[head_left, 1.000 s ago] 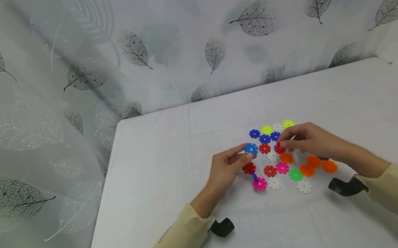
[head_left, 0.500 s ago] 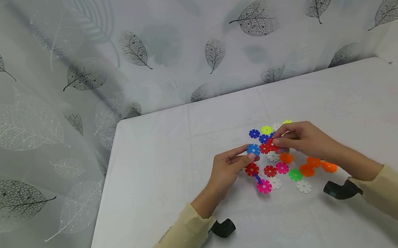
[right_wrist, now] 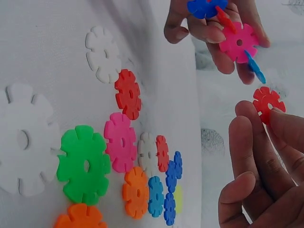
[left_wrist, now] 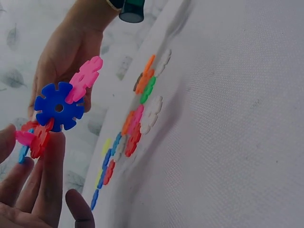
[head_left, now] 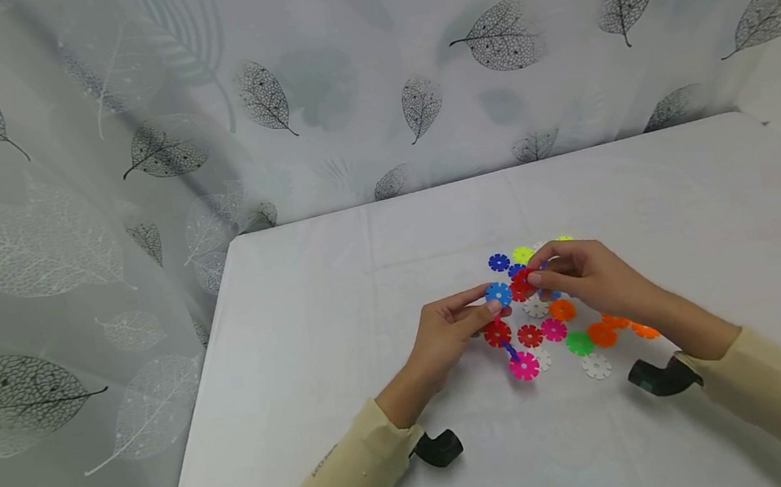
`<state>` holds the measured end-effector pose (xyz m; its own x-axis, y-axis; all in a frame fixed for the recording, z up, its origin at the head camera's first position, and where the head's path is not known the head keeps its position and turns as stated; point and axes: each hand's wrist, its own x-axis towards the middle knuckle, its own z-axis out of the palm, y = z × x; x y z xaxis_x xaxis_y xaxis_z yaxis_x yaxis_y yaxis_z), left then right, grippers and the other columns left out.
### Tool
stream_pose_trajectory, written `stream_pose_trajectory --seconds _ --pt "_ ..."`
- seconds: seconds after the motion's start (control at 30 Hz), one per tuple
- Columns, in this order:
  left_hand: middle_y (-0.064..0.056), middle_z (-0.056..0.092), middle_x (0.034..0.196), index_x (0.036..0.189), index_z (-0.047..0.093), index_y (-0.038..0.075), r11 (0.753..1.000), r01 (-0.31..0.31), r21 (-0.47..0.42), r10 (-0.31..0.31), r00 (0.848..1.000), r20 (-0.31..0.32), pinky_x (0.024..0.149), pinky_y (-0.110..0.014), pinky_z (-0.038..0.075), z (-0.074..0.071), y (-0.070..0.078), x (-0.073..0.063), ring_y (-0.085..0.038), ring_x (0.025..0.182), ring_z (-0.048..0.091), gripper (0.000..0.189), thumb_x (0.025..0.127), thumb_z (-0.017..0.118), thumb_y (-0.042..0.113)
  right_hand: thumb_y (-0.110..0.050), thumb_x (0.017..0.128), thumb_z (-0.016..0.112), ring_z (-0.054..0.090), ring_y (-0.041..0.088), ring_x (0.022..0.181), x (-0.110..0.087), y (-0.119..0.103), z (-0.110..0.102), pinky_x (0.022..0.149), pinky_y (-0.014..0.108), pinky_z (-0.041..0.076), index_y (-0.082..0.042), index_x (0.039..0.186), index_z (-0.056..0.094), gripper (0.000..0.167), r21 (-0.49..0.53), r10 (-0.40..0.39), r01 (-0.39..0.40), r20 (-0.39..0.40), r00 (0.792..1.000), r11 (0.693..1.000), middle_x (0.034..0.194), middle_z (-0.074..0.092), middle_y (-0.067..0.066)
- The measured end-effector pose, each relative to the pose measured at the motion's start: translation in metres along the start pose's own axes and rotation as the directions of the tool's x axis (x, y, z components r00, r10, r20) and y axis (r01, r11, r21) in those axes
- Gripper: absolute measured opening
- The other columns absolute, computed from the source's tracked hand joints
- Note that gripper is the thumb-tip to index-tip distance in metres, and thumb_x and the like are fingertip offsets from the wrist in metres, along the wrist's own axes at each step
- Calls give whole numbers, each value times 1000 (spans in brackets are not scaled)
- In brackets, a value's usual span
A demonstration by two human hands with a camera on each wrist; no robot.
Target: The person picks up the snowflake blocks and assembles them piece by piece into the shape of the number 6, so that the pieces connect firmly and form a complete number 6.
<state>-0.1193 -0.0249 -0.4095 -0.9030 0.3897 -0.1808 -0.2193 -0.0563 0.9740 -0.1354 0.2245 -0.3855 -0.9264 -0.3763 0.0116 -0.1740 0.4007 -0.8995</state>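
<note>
Head view: the left hand [head_left: 446, 331] pinches a chain of linked discs [head_left: 497, 335] near its light-blue end disc [head_left: 497, 293], a pink end disc [head_left: 524, 366] hanging lowest. The right hand [head_left: 576, 275] pinches a red disc [right_wrist: 263, 97] between thumb and fingers, just beside the light-blue one but apart from it. Around and below the hands, loose discs, including a green disc [head_left: 580, 343], an orange disc [head_left: 562, 310] and a white disc [head_left: 597, 367], lie on the white counter [head_left: 339, 300]. Behind hangs a leaf-patterned curtain [head_left: 339, 77].

top dark-blue disc [right_wrist: 206, 7] cropped, right-wrist view

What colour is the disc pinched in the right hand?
Red; the disc in the right hand shows best in the right wrist view.
</note>
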Motion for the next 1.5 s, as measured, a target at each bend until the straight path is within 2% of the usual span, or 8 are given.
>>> stream_pose_trajectory --seconds 0.3,0.5,0.63,0.8,1.0,1.1,1.27,1.5 --pt "-12 76 105 132 69 10 1000 -13 -10 13 1000 12 88 -35 57 0 -2 1 -29 105 71 35 97 70 18 -12 99 67 73 23 86 0 1 4 81 36 59 -2 114 64 18 28 -46 46 -12 999 999 103 74 14" --pt "-11 76 106 132 69 11 1000 -12 3 12 1000 19 88 -40 57 0 -2 1 -23 97 74 35 98 69 21 -13 99 66 73 20 87 -1 -1 6 82 36 59 -1 116 65 20 47 -40 41 -13 999 998 105 74 13" --pt "-10 76 107 133 68 11 1000 -17 16 17 1000 15 89 -41 56 -1 -3 2 -23 98 74 37 98 69 22 -15 101 64 74 21 87 -2 0 7 82 36 59 0 118 67 23 65 -34 35 -16 999 997 105 73 16" --pt "-8 76 108 135 67 14 997 -34 63 34 999 -4 89 -38 57 -3 -4 2 -23 102 72 38 98 70 20 -23 102 64 74 20 88 -4 0 9 83 38 59 -1 120 70 29 68 9 -6 -46 999 998 104 74 16" --pt "-7 76 106 136 67 17 993 -65 95 66 998 -6 84 -33 58 -3 -3 1 -20 99 73 39 97 71 18 -29 101 65 74 20 92 -5 -2 13 80 36 59 -1 125 69 36 58 84 -80 -75 994 995 103 76 12" --pt "-8 76 106 137 66 17 992 -82 97 83 997 -1 84 -34 58 -3 -4 1 -20 97 73 40 97 71 17 -28 101 65 73 20 95 -5 -4 14 82 34 58 -1 126 69 37 66 93 -88 -76 993 994 102 76 11" --pt "-10 75 108 139 63 12 990 -113 88 113 994 -6 82 -34 58 -2 -4 1 -22 96 73 43 97 70 16 -28 100 66 72 23 98 -4 -6 17 84 32 58 -1 123 71 35 43 64 -59 -102 993 997 102 76 11" --pt "-4 74 111 142 60 10 985 -123 125 127 992 -26 82 -31 58 0 -2 0 -16 95 72 46 97 70 16 -26 99 68 72 25 97 -2 -9 21 83 28 57 -2 118 74 32 16 27 -25 -143 989 1000 98 76 10"
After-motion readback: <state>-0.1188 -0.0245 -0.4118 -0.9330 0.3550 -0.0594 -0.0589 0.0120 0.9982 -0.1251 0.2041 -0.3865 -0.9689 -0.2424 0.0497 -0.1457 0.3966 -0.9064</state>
